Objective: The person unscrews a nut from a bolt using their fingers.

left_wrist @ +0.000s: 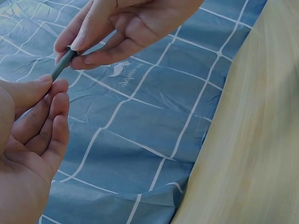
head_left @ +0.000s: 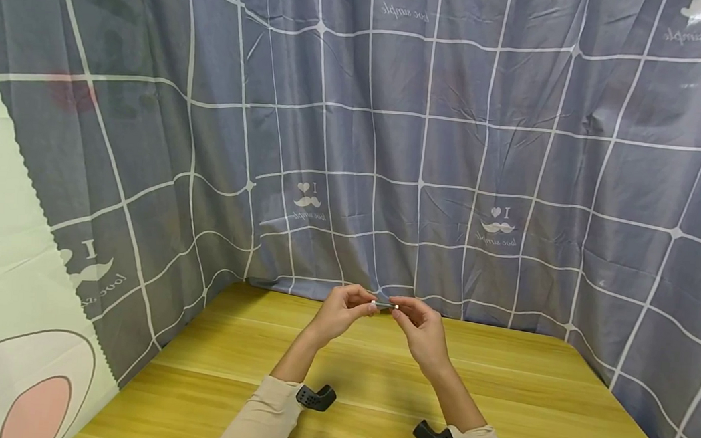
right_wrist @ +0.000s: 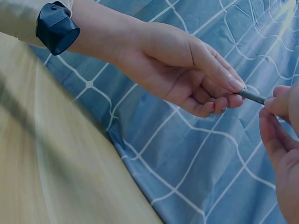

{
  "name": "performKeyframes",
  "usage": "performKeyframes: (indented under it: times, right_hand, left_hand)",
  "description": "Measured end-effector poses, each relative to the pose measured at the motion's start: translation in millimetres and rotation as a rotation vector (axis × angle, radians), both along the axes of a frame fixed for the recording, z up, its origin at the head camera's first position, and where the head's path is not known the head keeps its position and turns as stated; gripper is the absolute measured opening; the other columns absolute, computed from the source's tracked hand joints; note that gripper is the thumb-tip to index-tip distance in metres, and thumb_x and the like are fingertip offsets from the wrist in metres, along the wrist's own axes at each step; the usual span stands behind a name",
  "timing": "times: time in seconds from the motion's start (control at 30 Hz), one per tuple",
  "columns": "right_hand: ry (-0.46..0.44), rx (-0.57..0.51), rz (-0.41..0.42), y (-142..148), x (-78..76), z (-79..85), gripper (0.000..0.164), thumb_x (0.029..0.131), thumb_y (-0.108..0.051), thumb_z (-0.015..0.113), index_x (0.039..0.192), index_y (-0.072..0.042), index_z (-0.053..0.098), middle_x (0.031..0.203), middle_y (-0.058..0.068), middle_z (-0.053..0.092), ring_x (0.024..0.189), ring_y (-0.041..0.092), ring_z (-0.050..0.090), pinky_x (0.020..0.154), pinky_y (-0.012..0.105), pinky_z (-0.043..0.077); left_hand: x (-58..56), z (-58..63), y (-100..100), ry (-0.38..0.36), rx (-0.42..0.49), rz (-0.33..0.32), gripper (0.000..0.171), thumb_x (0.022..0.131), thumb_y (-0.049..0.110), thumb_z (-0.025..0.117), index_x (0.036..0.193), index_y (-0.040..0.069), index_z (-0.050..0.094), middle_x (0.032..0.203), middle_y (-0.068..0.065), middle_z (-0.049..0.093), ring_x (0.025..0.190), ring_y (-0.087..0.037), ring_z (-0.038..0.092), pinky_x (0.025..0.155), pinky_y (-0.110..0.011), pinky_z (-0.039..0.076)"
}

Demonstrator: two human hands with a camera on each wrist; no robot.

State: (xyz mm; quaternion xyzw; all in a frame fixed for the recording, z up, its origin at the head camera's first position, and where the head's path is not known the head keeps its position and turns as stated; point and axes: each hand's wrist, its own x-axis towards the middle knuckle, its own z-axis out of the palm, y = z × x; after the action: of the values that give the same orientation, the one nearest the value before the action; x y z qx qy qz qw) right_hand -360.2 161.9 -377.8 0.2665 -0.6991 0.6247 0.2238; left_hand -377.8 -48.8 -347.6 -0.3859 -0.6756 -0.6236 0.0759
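Observation:
A thin grey threaded bolt [head_left: 385, 305] is held in the air between both hands, roughly level in the head view. My left hand [head_left: 335, 315] pinches one end between thumb and fingertips. The other end is pinched by my right hand [head_left: 426, 336]. In the left wrist view the bolt's thread [left_wrist: 62, 64] shows between the fingertips, with a dark end partly covered by the right thumb. The right wrist view shows the thread [right_wrist: 253, 97] too. Fingers cover both ends, so I cannot tell what is fitted there.
Below the hands lies a yellow wood-grain table [head_left: 532, 404]. A grey-blue checked curtain [head_left: 427, 150] hangs behind it and around the sides. At the left hangs a pale green cloth [head_left: 7, 225]. Black wrist devices [head_left: 317, 398] sit on both forearms.

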Motion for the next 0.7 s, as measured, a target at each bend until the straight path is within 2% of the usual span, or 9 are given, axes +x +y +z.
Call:
performKeyframes:
  times: [0.13,0.23,0.3,0.43,0.5,0.7]
  right_hand:
    - [0.009,-0.019,0.011,0.0,0.9,-0.1,0.028,0.099,0.004,0.066,0.127,0.009,0.066,0.129,0.026,0.063,0.112,0.032,0.068,0.093,0.027,0.053]
    - [-0.013,-0.042,-0.003,-0.7,0.6,0.2,0.033,0.099,0.001,0.068,0.132,0.004,0.064,0.132,0.021,0.062,0.11,0.035,0.068,0.091,0.03,0.054]
    - [-0.038,-0.052,-0.025,-1.6,0.4,0.5,0.031,0.101,-0.003,0.067,0.131,0.003,0.065,0.129,0.02,0.062,0.105,0.032,0.07,0.089,0.031,0.056]
    - [-0.077,-0.064,-0.062,-2.7,-0.8,0.4,0.022,0.104,-0.008,0.064,0.117,0.01,0.068,0.107,0.024,0.068,0.092,0.024,0.072,0.085,0.031,0.057]
    - [-0.079,-0.065,-0.071,-2.5,-0.7,0.3,0.02,0.104,-0.006,0.064,0.111,0.012,0.069,0.1,0.025,0.068,0.089,0.021,0.071,0.084,0.03,0.057]
    - [-0.081,-0.052,-0.077,-1.6,1.1,0.6,0.017,0.099,0.001,0.068,0.115,0.008,0.07,0.112,0.028,0.067,0.095,0.021,0.071,0.086,0.027,0.056]
  left_hand:
    - [-0.4,-0.8,0.5,0.001,0.005,-0.004,0.017,0.099,-0.008,0.064,0.111,-0.02,0.065,0.103,-0.032,0.071,0.099,-0.063,0.061,0.091,-0.066,0.049]
    - [-0.7,-1.1,0.8,0.004,0.004,-0.002,0.017,0.099,-0.008,0.064,0.111,-0.02,0.064,0.103,-0.032,0.071,0.098,-0.061,0.062,0.091,-0.067,0.048]
    - [-0.5,-0.9,1.0,0.006,-0.001,0.001,0.016,0.099,-0.008,0.064,0.11,-0.02,0.065,0.103,-0.032,0.071,0.097,-0.057,0.064,0.091,-0.066,0.049]
    - [-0.1,-0.4,1.2,0.009,-0.018,0.017,0.015,0.099,-0.007,0.064,0.109,-0.018,0.066,0.104,-0.031,0.071,0.095,-0.047,0.069,0.09,-0.06,0.053]
    - [-0.1,-0.4,1.2,0.009,-0.02,0.021,0.014,0.099,-0.007,0.064,0.109,-0.017,0.066,0.104,-0.031,0.071,0.095,-0.047,0.069,0.09,-0.059,0.053]
    - [-1.0,-1.7,0.8,0.011,-0.01,0.017,0.014,0.099,-0.008,0.064,0.108,-0.018,0.066,0.102,-0.031,0.071,0.095,-0.054,0.066,0.089,-0.065,0.05]
